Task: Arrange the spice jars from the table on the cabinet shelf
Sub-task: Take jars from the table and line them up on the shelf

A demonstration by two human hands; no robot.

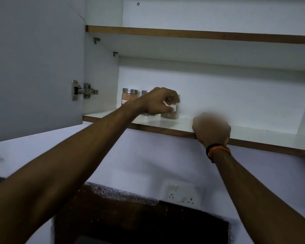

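Three glass spice jars with metal lids stand in a row at the left end of the lower cabinet shelf (165,126). The leftmost jar (129,97) holds orange powder and stands free. The middle jar (145,93) is mostly hidden behind my left hand (158,102). That hand reaches in from the left and is wrapped around the third jar (171,113), which holds brown spice, carries a white label and rests on the shelf. My right hand (211,128) is blurred and sits curled on the shelf's front edge, holding no jar.
The open cabinet door (35,67) with its hinge (83,90) stands to the left. An upper shelf (183,33) runs overhead. The lower shelf stretches bare to the right of the jars. Below on the wall is a switch and socket plate (182,192), above a dark counter.
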